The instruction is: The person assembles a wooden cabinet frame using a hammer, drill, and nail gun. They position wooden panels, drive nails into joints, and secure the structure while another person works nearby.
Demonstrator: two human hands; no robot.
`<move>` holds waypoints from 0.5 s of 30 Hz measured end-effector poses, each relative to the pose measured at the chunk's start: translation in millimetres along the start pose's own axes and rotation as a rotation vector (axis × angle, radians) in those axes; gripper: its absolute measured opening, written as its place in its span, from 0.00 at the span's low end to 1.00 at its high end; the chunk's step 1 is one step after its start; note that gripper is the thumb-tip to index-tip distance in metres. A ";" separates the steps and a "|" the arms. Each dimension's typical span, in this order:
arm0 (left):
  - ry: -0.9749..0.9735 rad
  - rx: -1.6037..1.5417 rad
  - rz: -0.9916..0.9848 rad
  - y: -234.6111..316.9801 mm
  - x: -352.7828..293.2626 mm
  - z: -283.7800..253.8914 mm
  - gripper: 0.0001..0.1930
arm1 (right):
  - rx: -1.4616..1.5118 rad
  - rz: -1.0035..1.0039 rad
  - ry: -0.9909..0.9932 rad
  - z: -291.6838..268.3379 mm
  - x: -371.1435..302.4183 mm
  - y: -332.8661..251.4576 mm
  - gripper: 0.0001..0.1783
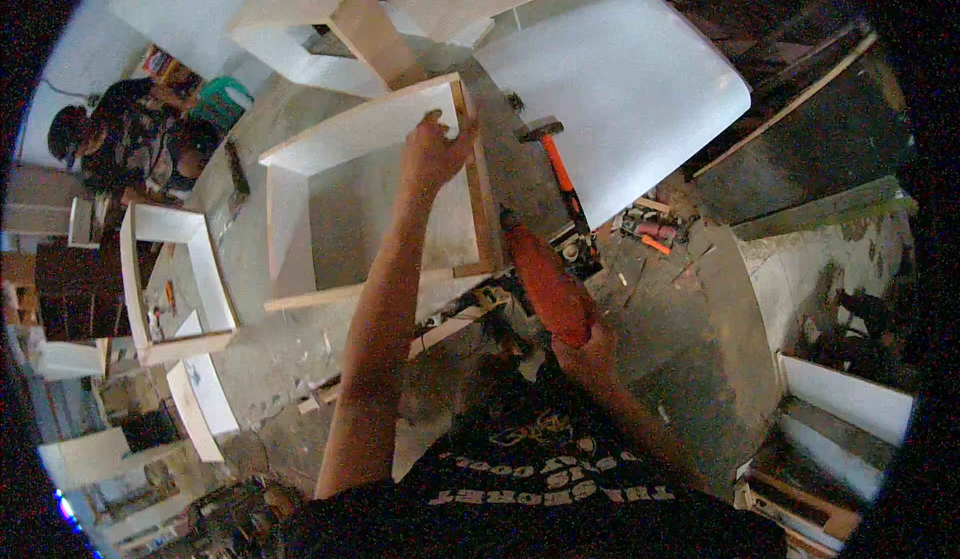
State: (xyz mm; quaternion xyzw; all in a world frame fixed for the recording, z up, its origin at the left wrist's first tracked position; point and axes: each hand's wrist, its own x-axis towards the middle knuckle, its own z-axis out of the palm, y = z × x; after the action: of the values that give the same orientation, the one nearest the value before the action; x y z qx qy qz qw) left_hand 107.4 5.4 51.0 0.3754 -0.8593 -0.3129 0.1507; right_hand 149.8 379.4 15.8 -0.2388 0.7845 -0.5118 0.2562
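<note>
A rectangular wooden frame (285,151), pale inside with bare wood edges, stands on the floor in front of me. My left hand (437,154) is at its far right corner, with bent fingers around the right-hand board. In my right hand (585,349) is a long red power tool (548,284), gripped at its rear end. The tool's dark tip points at the outside of the frame's right board; whether it touches the wood I cannot tell. A hammer (557,164) with an orange and black handle lies right of the frame.
A large white sheet (630,89) lies at the far right. Another wooden frame (380,44) stands behind mine, and a third (215,269) at left. A person (150,139) crouches at far left. Loose tools and scraps (655,229) litter the floor at right.
</note>
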 end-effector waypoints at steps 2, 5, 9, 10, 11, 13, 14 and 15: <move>0.075 0.207 -0.049 8.5 48.1 8.4 0.33 | 0.040 0.033 0.066 12.1 9.9 -5.2 0.41; 0.168 0.189 -0.005 6.6 72.8 26.7 0.28 | -0.041 -0.042 0.186 26.0 35.9 -14.1 0.41; 0.224 0.201 0.063 -7.7 79.0 44.6 0.21 | -0.048 -0.033 0.228 30.0 84.7 -30.0 0.39; 0.184 0.228 0.055 -11.1 81.0 46.9 0.20 | 0.044 -0.086 0.239 29.3 98.4 -33.6 0.39; 0.165 0.256 0.053 -14.1 83.9 48.3 0.20 | -0.006 -0.041 0.229 28.6 110.3 -36.8 0.38; 0.142 0.274 0.044 -18.5 87.8 48.7 0.20 | -0.099 0.051 0.195 30.3 136.2 -41.6 0.38; 0.136 0.268 0.038 -20.0 88.5 47.6 0.20 | -0.015 -0.004 0.193 32.6 151.0 -43.1 0.37; 0.126 0.266 0.028 -20.8 87.2 46.7 0.20 | 0.071 -0.054 0.188 35.1 164.5 -44.7 0.37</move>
State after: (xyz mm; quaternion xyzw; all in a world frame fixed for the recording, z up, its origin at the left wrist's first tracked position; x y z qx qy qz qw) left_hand 37.1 -50.1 4.1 0.3987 -0.8873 -0.1700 0.1578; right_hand 53.3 234.6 19.2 -0.2015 0.7798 -0.5660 0.1760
